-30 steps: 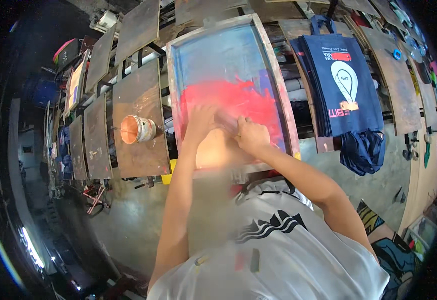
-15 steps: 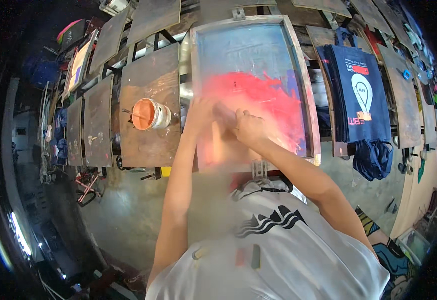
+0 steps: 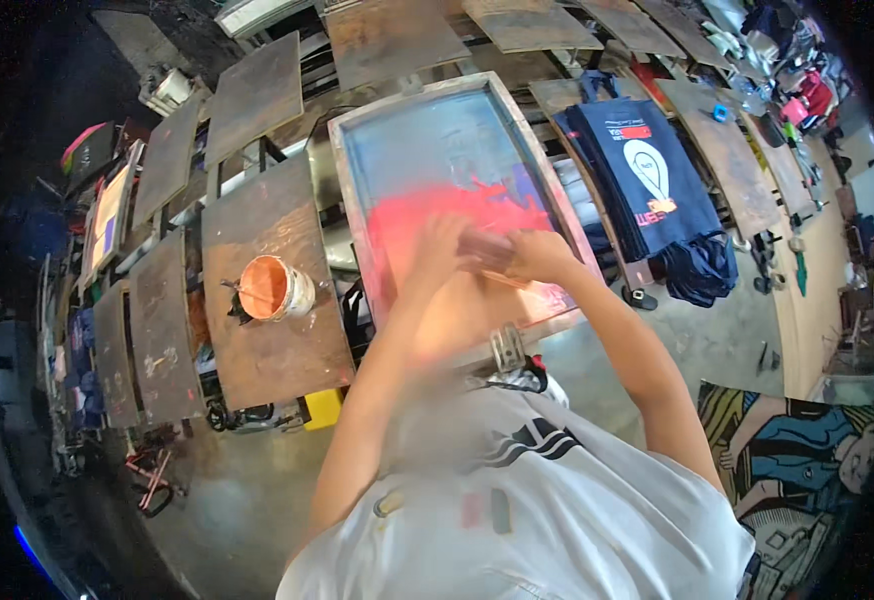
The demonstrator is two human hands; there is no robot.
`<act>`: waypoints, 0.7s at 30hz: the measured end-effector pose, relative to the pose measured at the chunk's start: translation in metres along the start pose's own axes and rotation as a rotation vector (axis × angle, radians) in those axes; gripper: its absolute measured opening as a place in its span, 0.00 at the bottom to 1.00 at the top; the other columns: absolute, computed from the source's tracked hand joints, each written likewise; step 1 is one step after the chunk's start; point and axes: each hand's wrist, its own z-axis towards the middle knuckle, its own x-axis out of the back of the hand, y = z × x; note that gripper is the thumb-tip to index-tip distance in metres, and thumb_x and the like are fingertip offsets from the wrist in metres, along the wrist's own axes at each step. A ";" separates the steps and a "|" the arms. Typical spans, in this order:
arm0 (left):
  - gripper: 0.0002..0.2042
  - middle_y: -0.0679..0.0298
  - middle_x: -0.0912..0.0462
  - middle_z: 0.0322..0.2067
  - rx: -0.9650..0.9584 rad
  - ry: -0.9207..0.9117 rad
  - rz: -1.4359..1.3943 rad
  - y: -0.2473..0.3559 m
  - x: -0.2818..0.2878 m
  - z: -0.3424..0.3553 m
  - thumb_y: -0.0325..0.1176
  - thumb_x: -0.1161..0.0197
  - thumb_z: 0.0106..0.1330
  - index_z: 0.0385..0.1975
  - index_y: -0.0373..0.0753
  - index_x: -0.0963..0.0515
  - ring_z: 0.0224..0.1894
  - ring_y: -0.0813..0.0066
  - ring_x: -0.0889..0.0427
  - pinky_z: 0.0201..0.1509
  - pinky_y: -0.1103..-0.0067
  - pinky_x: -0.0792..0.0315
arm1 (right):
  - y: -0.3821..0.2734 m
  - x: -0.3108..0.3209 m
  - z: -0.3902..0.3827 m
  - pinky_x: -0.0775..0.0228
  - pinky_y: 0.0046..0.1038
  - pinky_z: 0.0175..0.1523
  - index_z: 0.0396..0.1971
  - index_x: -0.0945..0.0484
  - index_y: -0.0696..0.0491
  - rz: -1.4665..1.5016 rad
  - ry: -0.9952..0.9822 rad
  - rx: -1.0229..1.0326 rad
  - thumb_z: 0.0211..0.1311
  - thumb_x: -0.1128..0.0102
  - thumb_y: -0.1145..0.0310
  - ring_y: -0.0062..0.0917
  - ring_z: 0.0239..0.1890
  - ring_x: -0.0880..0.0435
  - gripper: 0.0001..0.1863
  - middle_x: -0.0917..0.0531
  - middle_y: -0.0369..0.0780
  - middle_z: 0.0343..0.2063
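Centrally, a wooden-framed screen (image 3: 437, 135) is seen, smeared with pinkish-red ink (image 3: 397, 215). Dark blue bags (image 3: 617, 150) are stacked to its right; a bucket (image 3: 300, 292) is set to its left. Over the ink, a squeegee (image 3: 485, 249) is gripped by the right hand (image 3: 542, 255); the left hand (image 3: 441, 243) is blurred beside it, its fingers' hold impossible to tell.

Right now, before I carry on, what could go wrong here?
The open bucket stands near the right edge of its board, not far from the left forearm; a stray elbow might tip it.

The left hand and right hand are at a bar close to red paint; smeared fingers could mark the dark bags.
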 end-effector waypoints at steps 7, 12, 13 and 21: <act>0.35 0.66 0.24 0.52 -0.127 -0.183 -0.170 0.013 0.000 0.019 0.40 0.21 0.38 0.53 0.46 0.23 0.53 0.57 0.30 0.62 0.64 0.35 | 0.003 -0.024 -0.043 0.26 0.47 0.40 0.39 0.28 0.56 0.148 0.067 -0.136 0.44 0.24 0.51 0.48 0.36 0.16 0.31 0.17 0.52 0.27; 0.35 0.66 0.25 0.53 -0.150 -0.183 -0.135 -0.024 0.031 -0.004 0.41 0.21 0.37 0.52 0.47 0.23 0.53 0.58 0.31 0.62 0.64 0.35 | -0.051 -0.037 -0.025 0.25 0.47 0.40 0.38 0.30 0.56 0.132 0.097 -0.122 0.45 0.26 0.51 0.48 0.36 0.16 0.29 0.16 0.51 0.31; 0.35 0.66 0.25 0.53 -0.141 -0.178 -0.131 -0.031 0.039 -0.009 0.41 0.21 0.37 0.52 0.47 0.23 0.53 0.58 0.31 0.62 0.64 0.35 | -0.061 -0.043 -0.020 0.25 0.47 0.41 0.39 0.30 0.56 0.120 0.125 -0.111 0.46 0.27 0.52 0.48 0.36 0.16 0.29 0.16 0.51 0.32; 0.35 0.65 0.25 0.54 -0.106 -0.101 0.006 -0.056 0.065 -0.031 0.42 0.21 0.39 0.52 0.47 0.25 0.54 0.55 0.31 0.61 0.62 0.36 | -0.097 -0.043 0.003 0.23 0.45 0.43 0.42 0.30 0.55 0.052 0.117 -0.067 0.47 0.31 0.54 0.46 0.40 0.16 0.28 0.17 0.50 0.36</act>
